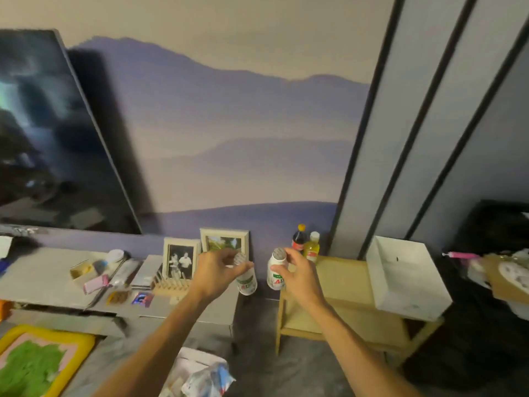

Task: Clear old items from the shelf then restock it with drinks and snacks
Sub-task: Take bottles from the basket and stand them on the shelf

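The left hand point(214, 270) and right hand point(297, 275) partly hide the left bottle point(247, 283) and right bottle point(273, 273); both labels are blurred, unreadable.

A home, prob. a living rm. Big dark flat-screen TV point(43, 124) against the wall at 9 o'clock. Painted purple-grey mountain mural point(229, 124) fills the wall at 12. Low grey cabinet point(43, 276) at 8 w/ household clutter. On it near centre, a white-framed black-and-white photo of people point(181, 260) and a 2nd white-framed colour photo point(224, 242). Small pale wooden shelf unit point(340, 279) at 4, w/ yellow-capped dark cola bottle point(298, 239) and yellow drink bottle point(312, 247) at its back corner. Open white box point(400, 276) on its rt end. Yellow-edged green mat point(37, 365) on the floor at 7.
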